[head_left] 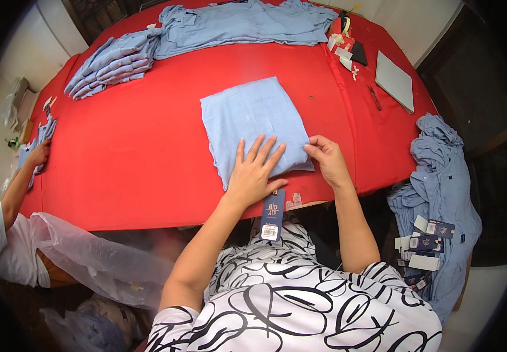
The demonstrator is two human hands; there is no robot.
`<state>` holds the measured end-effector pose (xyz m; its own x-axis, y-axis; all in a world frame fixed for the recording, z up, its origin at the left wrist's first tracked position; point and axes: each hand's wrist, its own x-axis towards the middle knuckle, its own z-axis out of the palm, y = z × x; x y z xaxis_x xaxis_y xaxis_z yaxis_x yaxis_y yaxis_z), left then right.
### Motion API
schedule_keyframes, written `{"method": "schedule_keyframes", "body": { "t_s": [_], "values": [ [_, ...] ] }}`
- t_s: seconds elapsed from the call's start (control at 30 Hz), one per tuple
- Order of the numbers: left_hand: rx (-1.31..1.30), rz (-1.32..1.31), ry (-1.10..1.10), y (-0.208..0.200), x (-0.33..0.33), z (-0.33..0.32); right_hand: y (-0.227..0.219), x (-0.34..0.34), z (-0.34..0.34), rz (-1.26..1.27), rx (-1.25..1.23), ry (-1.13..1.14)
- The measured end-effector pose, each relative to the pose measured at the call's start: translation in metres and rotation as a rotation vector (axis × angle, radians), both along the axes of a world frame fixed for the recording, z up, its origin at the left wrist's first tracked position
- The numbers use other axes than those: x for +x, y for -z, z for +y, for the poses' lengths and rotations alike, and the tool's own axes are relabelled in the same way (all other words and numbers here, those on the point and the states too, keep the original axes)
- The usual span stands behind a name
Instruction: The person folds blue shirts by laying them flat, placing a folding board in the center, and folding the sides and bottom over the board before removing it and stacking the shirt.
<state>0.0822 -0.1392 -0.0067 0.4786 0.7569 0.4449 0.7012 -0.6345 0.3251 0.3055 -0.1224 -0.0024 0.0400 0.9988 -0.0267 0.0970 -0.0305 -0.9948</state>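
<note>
A folded light-blue shirt (252,111) lies in front of me on the red-covered table. My left hand (252,175) rests flat on its near part, with the fingers spread. At its near right edge, the thumb and forefinger of my right hand (328,159) are pinched together on the cloth. Below my left thumb, a dark-blue hang tag (272,216) with a white label hangs over the table's front edge.
Folded blue shirts (115,63) are stacked at the far left, beside more blue garments (242,24). A white flat sheet or board (394,82) and a small red-handled tool (375,98) lie right. Tagged shirts (441,176) drape at right. A co-worker's hand (39,154) holds cloth at left.
</note>
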Motion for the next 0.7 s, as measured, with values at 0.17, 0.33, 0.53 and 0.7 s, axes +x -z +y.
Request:
{"method": "schedule_keyframes", "body": {
  "t_s": [0.17,0.33,0.53,0.7],
  "values": [
    [0.115,0.135,0.038,0.016,0.0,0.0,-0.022,0.014,0.013,-0.702,-0.088,-0.149],
    [0.115,0.136,0.051,0.018,0.003,0.002,-0.006,-0.026,0.061,-0.596,0.479,0.067],
    [0.069,0.021,-0.033,0.001,-0.004,-0.011,0.016,-0.042,0.052,-0.876,0.324,0.19],
    [0.0,-0.094,-0.251,0.01,-0.043,-0.046,-0.029,-0.023,-0.003,-0.777,-0.063,0.04]
  ]
}}
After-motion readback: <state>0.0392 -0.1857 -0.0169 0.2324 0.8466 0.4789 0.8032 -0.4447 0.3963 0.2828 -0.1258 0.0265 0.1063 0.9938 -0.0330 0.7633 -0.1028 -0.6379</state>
